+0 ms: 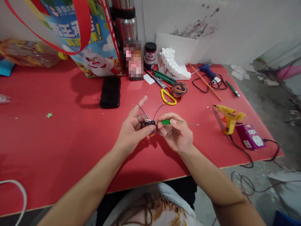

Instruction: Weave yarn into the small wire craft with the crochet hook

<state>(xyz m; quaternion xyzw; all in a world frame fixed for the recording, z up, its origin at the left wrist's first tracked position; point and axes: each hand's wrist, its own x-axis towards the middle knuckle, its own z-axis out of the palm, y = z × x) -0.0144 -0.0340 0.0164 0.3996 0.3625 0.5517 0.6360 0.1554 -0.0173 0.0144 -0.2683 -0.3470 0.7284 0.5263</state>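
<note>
Between thumb and fingers, my left hand (133, 130) holds a small dark multicoloured crocheted piece (152, 128), with a strand of yarn running over the raised index finger. My right hand (176, 131) grips the green handle of a thin metal crochet hook (166, 122); the hook's left end lies at the top edge of the piece. Beyond the hands sits a ball of variegated yarn (179, 89), and a strand leads from near it down to the piece. Scissors with yellow and orange handles (168, 96) lie beside the ball.
On the red table (58, 141) stand a printed bag (94, 47), a steel flask (127, 26) and a dark-lidded jar (150, 56). A black phone-like object (110, 92) lies left of centre. A yellow glue gun (229, 117) and a purple box (251, 136) are at the right, with cables.
</note>
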